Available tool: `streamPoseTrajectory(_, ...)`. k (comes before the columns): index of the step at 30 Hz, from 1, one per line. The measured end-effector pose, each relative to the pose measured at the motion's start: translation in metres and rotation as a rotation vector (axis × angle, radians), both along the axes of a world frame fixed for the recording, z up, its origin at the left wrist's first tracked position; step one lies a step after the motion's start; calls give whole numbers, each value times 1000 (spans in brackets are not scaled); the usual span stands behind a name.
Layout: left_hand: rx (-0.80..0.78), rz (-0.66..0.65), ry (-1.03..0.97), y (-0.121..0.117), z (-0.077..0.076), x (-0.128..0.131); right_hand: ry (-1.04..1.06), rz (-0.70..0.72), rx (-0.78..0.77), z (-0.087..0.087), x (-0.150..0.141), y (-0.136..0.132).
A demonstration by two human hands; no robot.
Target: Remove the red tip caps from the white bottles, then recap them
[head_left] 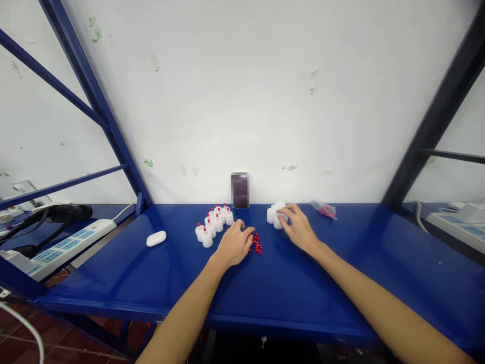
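A white wall point(235, 91) stands behind the blue table point(341, 303), whose surface spreads between the forearms to its front edge. The right hand point(301, 230) has thumb and fingers parted; the left hand point(235, 244) curls its own. I cannot tell whether either grips anything. A phone point(240, 190), screen pixelated, stands against the wall. White bottles point(270, 216) sit at the right fingertips; red caps point(259, 249) lie just beside the left ones.
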State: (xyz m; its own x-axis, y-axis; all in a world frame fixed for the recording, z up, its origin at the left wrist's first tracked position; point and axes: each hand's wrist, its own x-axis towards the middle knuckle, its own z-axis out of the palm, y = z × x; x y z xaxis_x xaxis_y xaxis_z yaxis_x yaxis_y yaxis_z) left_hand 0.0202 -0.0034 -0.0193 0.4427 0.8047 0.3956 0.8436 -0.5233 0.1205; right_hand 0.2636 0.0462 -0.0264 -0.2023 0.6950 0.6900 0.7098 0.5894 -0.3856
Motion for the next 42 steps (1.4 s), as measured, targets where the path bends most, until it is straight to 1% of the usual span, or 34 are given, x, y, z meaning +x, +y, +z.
streamPoseTrajectory(3, -23, -9, -7, 0, -1, 0, -38, -9, -16, -4, -1, 3)
streamPoseTrajectory(6, -1, 5, -41, 0, 2, 1, -66, -26, -9, -5, -1, 5)
streamPoseTrajectory(8, 39, 51, -85, -1, 4, 1, -83, -47, 10, -5, -1, 4)
streamPoseTrajectory(12, 71, 212, -193, 0, 7, 1, -84, -108, 74, 1, -4, -1)
streamPoseTrajectory(15, 55, 266, -253, 2, 6, 0, -27, -59, 114, 6, -8, -8)
streamPoseTrajectory(18, 63, 277, -288, 4, 5, -1, 23, 54, 100, 11, -14, -17)
streamPoseTrajectory(21, 42, 296, -315, 6, 5, -2, 51, 161, 45, 12, -18, -23)
streamPoseTrajectory(25, 21, 299, -345, 12, 2, -3, 49, 244, -49, 11, -22, -26)
streamPoseTrajectory(30, 21, 247, -368, 21, -4, -6, 56, 254, -73, 11, -22, -24)
streamPoseTrajectory(33, 30, 225, -381, 23, -4, -7, 76, 242, -77, 10, -21, -22)
streamPoseTrajectory(38, 40, 242, -374, 26, -2, -6, 111, 241, -95, 7, -21, -20)
streamPoseTrajectory(42, 33, 265, -334, 34, -5, -7, 104, 234, -105, 8, -22, -20)
